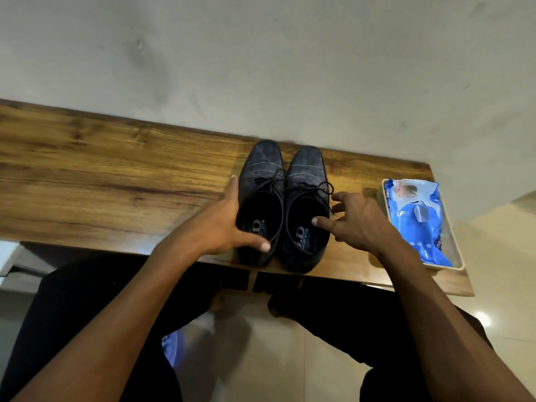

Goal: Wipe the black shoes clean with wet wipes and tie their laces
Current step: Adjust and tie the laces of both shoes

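Two black lace-up shoes stand side by side on the wooden shelf (116, 175), toes toward the wall. My left hand (223, 224) spreads against the outer side of the left shoe (262, 175), thumb across its heel opening. My right hand (353, 219) hovers at the right shoe (307, 175), thumb over the rim of its opening, fingers apart near the loose laces (324, 190). Neither hand holds anything. A blue pack of wet wipes (417, 221) lies to the right.
The wipes pack rests in a shallow pale tray (461, 264) at the shelf's right end. A grey wall rises right behind the shoes. My dark-trousered knees sit below the shelf's front edge, with tiled floor between them.
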{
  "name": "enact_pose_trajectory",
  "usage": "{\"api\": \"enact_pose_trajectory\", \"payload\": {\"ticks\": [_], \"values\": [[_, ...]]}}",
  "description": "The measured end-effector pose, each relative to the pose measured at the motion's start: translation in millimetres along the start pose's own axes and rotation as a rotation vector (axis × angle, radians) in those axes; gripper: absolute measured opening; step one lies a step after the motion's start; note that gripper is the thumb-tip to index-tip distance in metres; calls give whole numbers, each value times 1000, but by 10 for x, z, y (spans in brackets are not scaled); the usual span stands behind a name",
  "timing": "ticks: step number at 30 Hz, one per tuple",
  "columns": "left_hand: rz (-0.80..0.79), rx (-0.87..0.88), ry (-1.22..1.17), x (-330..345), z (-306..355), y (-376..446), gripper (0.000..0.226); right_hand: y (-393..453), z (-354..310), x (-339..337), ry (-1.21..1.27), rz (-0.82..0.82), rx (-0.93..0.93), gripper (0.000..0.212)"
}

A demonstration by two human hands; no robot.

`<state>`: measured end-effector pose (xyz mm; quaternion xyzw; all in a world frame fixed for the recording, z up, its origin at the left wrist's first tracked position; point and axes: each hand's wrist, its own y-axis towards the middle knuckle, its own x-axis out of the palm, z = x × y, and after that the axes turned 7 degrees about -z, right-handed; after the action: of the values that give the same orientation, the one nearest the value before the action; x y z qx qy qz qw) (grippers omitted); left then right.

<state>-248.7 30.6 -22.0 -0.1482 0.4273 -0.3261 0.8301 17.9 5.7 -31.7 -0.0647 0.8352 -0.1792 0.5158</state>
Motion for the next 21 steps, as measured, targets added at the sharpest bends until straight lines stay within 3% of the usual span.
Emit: {"api": "enact_pose_trajectory", "payload": {"ticks": [1,3,9,14,19,21], "values": [[-29,8,-2,15,-2,-78,143,-7,-2,19,-5,-11,-10,68],[9,51,23,74,-12,-178,133,-29,-21,56,-29,-5,-14,68],[205,129,119,276,-74,-221,56,-425,-140,153,-78,269,-32,52],[271,151,134,498,-135,-198,38,-719,-342,313,-41,148,-70,48],[315,170,90,580,-137,-226,29,-853,-385,384,-8,55,-46,63],[317,161,105,597,-130,-233,28,-855,-397,478,-25,64,-32,54]]}}
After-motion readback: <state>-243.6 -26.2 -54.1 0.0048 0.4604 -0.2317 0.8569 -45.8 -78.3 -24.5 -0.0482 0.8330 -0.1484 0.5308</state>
